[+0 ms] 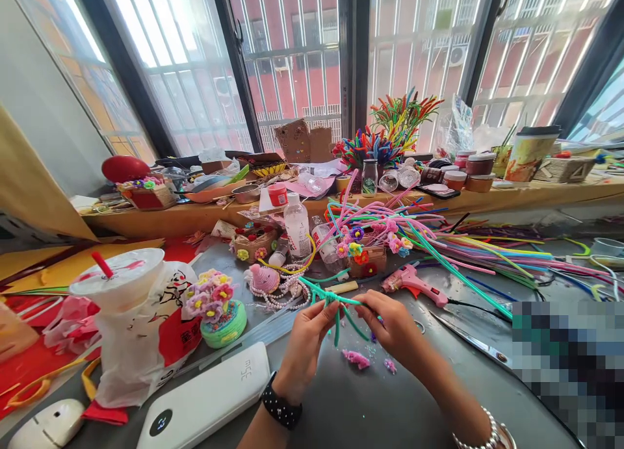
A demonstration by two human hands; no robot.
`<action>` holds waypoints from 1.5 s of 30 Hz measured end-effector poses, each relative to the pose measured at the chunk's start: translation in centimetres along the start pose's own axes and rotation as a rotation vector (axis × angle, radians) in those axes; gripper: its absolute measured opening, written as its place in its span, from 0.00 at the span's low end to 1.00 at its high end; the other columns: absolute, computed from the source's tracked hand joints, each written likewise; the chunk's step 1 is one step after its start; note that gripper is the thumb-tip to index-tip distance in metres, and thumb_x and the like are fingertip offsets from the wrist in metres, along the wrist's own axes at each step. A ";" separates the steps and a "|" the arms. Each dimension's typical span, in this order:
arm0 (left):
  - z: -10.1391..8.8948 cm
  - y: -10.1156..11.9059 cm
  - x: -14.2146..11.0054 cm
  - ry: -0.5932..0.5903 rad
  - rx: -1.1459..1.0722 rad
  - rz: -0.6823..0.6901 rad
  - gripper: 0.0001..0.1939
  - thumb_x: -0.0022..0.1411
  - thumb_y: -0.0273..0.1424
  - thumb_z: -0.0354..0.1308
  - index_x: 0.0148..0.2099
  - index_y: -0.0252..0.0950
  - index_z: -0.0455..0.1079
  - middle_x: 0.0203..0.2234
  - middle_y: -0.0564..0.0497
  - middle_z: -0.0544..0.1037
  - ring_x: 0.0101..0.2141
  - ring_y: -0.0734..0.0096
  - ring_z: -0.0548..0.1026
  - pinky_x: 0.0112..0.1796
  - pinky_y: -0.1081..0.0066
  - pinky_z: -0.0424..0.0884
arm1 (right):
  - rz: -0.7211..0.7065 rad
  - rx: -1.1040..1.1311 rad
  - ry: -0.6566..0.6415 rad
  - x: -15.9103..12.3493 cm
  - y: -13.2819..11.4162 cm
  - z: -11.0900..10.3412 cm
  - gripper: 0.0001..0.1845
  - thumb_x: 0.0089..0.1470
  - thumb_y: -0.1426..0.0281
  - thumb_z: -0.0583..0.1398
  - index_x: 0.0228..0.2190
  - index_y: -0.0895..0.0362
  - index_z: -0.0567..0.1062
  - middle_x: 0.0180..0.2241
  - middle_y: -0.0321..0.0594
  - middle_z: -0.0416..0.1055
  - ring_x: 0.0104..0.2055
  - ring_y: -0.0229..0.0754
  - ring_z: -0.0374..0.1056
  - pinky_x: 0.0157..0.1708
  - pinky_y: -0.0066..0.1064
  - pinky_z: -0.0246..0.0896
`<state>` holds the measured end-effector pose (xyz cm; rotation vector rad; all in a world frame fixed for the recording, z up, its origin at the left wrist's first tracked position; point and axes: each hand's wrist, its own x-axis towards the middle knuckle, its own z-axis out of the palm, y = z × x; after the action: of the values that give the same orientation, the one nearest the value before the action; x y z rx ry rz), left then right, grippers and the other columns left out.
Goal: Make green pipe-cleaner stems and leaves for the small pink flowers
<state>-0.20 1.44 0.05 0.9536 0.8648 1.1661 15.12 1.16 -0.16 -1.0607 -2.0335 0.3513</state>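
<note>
Pinching thin, fuzzy teal-green pipe cleaners with bare left hand and right hand close together, risking a loosened twist from slackening either pinch.

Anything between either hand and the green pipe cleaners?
Nothing visible: the left hand and right hand both pinch the green pipe cleaners directly. The pink glue gun lies off to the side, beyond the right hand.

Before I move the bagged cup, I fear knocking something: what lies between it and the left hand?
In the head view, a green-based flower ornament and clear strips lie between the bagged cup and the left hand.
</note>
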 end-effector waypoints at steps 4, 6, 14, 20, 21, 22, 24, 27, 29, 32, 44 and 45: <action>0.1 0.1 -0.1 -0.016 -0.065 -0.038 0.10 0.46 0.32 0.60 0.32 0.32 0.74 0.26 0.49 0.75 0.28 0.73 0.71 0.37 0.71 0.65 | -0.083 -0.072 0.054 -0.1 0.0 0.4 0.17 0.52 0.75 0.49 0.45 0.52 0.62 0.37 0.41 0.67 0.40 0.41 0.63 0.37 0.32 0.61; 0.2 0.1 -0.1 -0.019 -0.091 -0.038 0.10 0.46 0.32 0.60 0.32 0.32 0.73 0.27 0.48 0.75 0.26 0.75 0.70 0.35 0.72 0.66 | -0.132 -0.130 0.058 -0.2 0.0 0.7 0.19 0.52 0.76 0.49 0.46 0.51 0.61 0.37 0.42 0.67 0.39 0.42 0.63 0.36 0.33 0.62; 0.1 -0.2 -0.1 -0.020 -0.129 -0.058 0.09 0.46 0.31 0.61 0.29 0.30 0.74 0.23 0.49 0.74 0.26 0.76 0.69 0.33 0.75 0.65 | -0.263 -0.358 0.201 -0.6 0.2 0.7 0.15 0.52 0.76 0.51 0.42 0.55 0.65 0.37 0.43 0.67 0.38 0.42 0.62 0.36 0.33 0.61; 0.0 -0.4 0.0 -0.003 -0.106 -0.060 0.08 0.45 0.32 0.60 0.28 0.31 0.74 0.22 0.49 0.74 0.27 0.75 0.69 0.33 0.76 0.65 | -0.368 -0.450 0.323 -0.7 -0.5 0.6 0.14 0.55 0.75 0.46 0.37 0.57 0.69 0.32 0.42 0.70 0.35 0.42 0.62 0.37 0.36 0.57; 0.1 -0.4 0.0 0.004 -0.090 -0.056 0.09 0.45 0.32 0.60 0.27 0.30 0.74 0.22 0.49 0.74 0.27 0.75 0.69 0.33 0.76 0.65 | -0.375 -0.450 0.335 -0.6 -0.6 0.6 0.14 0.55 0.75 0.46 0.36 0.57 0.70 0.31 0.41 0.70 0.34 0.42 0.62 0.37 0.37 0.57; 0.1 -0.4 0.0 0.014 -0.076 -0.052 0.09 0.45 0.32 0.60 0.27 0.30 0.73 0.21 0.49 0.74 0.27 0.75 0.69 0.33 0.76 0.65 | -0.380 -0.450 0.343 -0.6 -0.6 0.5 0.14 0.55 0.75 0.46 0.35 0.57 0.70 0.30 0.41 0.70 0.33 0.42 0.62 0.37 0.37 0.56; 0.2 -0.5 0.0 0.034 -0.053 -0.047 0.09 0.45 0.33 0.61 0.26 0.30 0.73 0.21 0.50 0.73 0.26 0.75 0.69 0.33 0.75 0.65 | -0.384 -0.454 0.347 -0.4 -0.6 0.5 0.14 0.55 0.75 0.46 0.34 0.58 0.71 0.29 0.41 0.71 0.32 0.42 0.62 0.37 0.37 0.56; 0.1 -0.6 0.2 0.034 -0.015 -0.040 0.10 0.45 0.34 0.60 0.27 0.31 0.74 0.21 0.50 0.74 0.27 0.74 0.69 0.35 0.74 0.65 | -0.388 -0.448 0.347 -0.2 -0.5 0.6 0.13 0.54 0.76 0.48 0.33 0.60 0.72 0.27 0.42 0.71 0.31 0.41 0.62 0.36 0.36 0.57; 0.1 -0.6 0.3 0.017 0.039 -0.019 0.11 0.45 0.35 0.60 0.28 0.31 0.74 0.22 0.50 0.74 0.27 0.73 0.70 0.35 0.73 0.65 | -0.386 -0.437 0.346 -0.2 -0.4 0.6 0.11 0.53 0.76 0.50 0.32 0.61 0.72 0.27 0.42 0.71 0.30 0.41 0.62 0.34 0.35 0.58; 0.0 -0.8 0.4 0.012 0.159 0.049 0.13 0.46 0.37 0.59 0.28 0.31 0.73 0.22 0.50 0.74 0.27 0.72 0.69 0.33 0.73 0.65 | -0.372 -0.422 0.350 -0.3 -0.4 0.8 0.08 0.51 0.76 0.52 0.30 0.61 0.72 0.25 0.42 0.71 0.30 0.41 0.63 0.32 0.34 0.59; 0.2 -0.8 0.0 0.046 0.431 0.185 0.17 0.50 0.40 0.53 0.25 0.30 0.71 0.19 0.50 0.72 0.24 0.71 0.68 0.28 0.73 0.65 | -0.259 -0.314 0.308 -0.7 0.2 1.4 0.07 0.50 0.77 0.53 0.31 0.57 0.70 0.27 0.40 0.69 0.31 0.41 0.63 0.32 0.32 0.59; 0.3 -0.8 0.0 0.054 0.468 0.209 0.17 0.50 0.40 0.53 0.25 0.30 0.71 0.19 0.50 0.72 0.24 0.71 0.68 0.28 0.74 0.64 | -0.258 -0.299 0.313 -0.7 0.2 1.4 0.07 0.50 0.77 0.54 0.31 0.57 0.70 0.28 0.41 0.69 0.31 0.41 0.63 0.32 0.32 0.59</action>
<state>0.35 1.25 -0.53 1.4253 1.1299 1.1929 14.40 0.85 -1.57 -0.9423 -1.9392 -0.2457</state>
